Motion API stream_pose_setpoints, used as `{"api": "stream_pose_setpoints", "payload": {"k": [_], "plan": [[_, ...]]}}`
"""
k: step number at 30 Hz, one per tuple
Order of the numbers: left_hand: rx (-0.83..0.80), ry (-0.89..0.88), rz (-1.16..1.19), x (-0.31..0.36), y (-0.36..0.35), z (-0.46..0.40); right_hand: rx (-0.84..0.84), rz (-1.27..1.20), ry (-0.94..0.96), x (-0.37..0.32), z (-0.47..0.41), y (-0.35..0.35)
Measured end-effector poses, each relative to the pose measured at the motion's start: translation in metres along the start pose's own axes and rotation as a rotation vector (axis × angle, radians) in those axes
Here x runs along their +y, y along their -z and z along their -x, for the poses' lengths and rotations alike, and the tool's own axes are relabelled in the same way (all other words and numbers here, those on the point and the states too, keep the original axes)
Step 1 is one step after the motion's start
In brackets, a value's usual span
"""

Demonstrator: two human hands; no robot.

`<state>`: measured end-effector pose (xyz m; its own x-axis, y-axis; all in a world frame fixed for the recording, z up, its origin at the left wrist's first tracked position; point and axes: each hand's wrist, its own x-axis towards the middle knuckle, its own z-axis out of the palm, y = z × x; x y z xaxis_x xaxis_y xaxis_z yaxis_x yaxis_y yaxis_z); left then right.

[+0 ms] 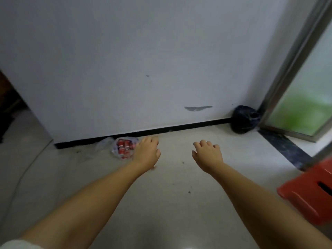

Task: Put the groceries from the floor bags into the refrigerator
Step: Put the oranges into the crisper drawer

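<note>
A clear plastic bag (123,147) holding several red cans lies on the pale floor against the dark skirting of the white wall. A second, crumpled clear bag (103,145) lies just left of it. My left hand (147,151) is stretched out palm down with relaxed fingers, right beside the bag of cans and partly in front of it. My right hand (208,153) hangs palm down over bare floor, fingers loosely spread, holding nothing. No refrigerator is in view.
A tied black bag (245,119) sits in the corner by the metal frame of a sliding glass door (294,72) at right. A red plastic stool (310,193) stands at the right edge. A dark opening (10,108) shows at far left.
</note>
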<state>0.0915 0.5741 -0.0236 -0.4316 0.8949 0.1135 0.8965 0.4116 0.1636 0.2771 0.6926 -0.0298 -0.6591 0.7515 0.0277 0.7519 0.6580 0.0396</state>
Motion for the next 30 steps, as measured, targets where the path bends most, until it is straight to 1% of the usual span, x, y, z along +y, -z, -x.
{"api": "stream_pose_setpoints", "payload": {"k": [4, 7, 13, 19, 24, 27, 30], "plan": [[-0.022, 0.171, 0.041, -0.056, -0.012, -0.029, -0.059, -0.006, 0.084, -0.045, -0.056, -0.022], [-0.026, 0.242, 0.065, -0.094, -0.016, -0.069, -0.079, -0.006, 0.137, -0.069, -0.109, -0.036], [-0.003, 0.290, 0.095, -0.158, -0.024, -0.156, -0.128, -0.011, 0.225, -0.107, -0.232, -0.042], [-0.030, 0.329, 0.130, -0.211, -0.047, -0.219, -0.216, -0.038, 0.276, -0.151, -0.327, -0.058], [-0.130, 0.289, 0.142, -0.268, -0.083, -0.293, -0.301, -0.068, 0.226, -0.178, -0.399, -0.096], [-0.201, 0.209, 0.185, -0.300, -0.116, -0.343, -0.347, -0.144, 0.116, -0.187, -0.442, -0.127], [-0.332, 0.148, 0.247, -0.330, -0.164, -0.384, -0.433, -0.283, -0.022, -0.195, -0.476, -0.176]]}}
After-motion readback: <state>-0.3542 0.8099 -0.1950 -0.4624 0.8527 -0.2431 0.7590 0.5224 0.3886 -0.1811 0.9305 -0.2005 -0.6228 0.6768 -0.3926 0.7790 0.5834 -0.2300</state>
